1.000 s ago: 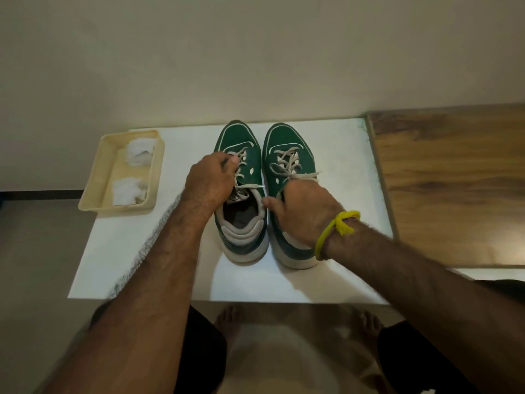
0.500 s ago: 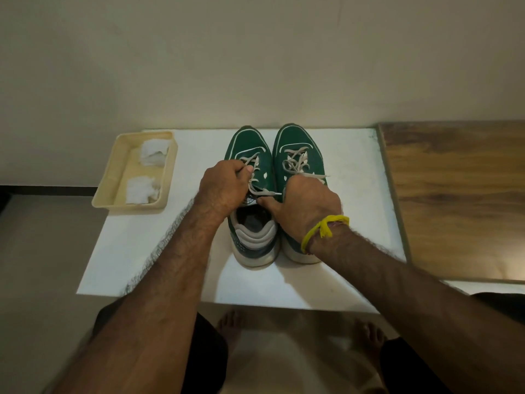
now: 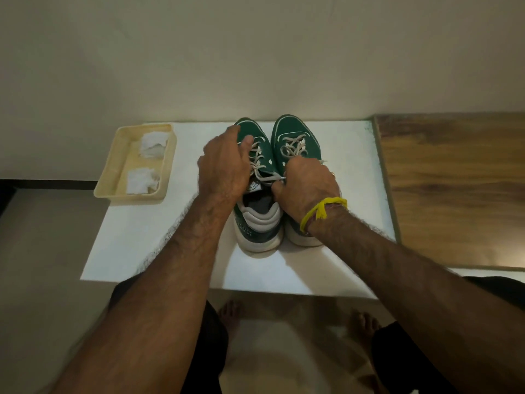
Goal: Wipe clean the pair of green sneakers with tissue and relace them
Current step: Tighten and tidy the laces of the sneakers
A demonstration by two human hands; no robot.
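Observation:
Two green sneakers stand side by side on a white table (image 3: 326, 268), toes towards the wall. My left hand (image 3: 224, 166) lies over the left sneaker (image 3: 262, 223), fingers spread on its left side and the thumb on the upper laces. My right hand (image 3: 306, 189), with a yellow thread on its wrist, pinches the end of the left sneaker's white lace (image 3: 265, 179) and covers the heel half of the right sneaker (image 3: 295, 132), which is laced. Two crumpled white tissues (image 3: 153, 145) lie in a tray.
A cream plastic tray (image 3: 113, 166) sits at the table's back left corner. A wooden surface (image 3: 454, 189) adjoins the table on the right. The wall runs right behind the toes. My bare feet show on the floor below the table's near edge.
My left hand has let go of the lace near the tongue and moved forward over the left sneaker's toe side, fingers spread. My right hand still holds the lace end.

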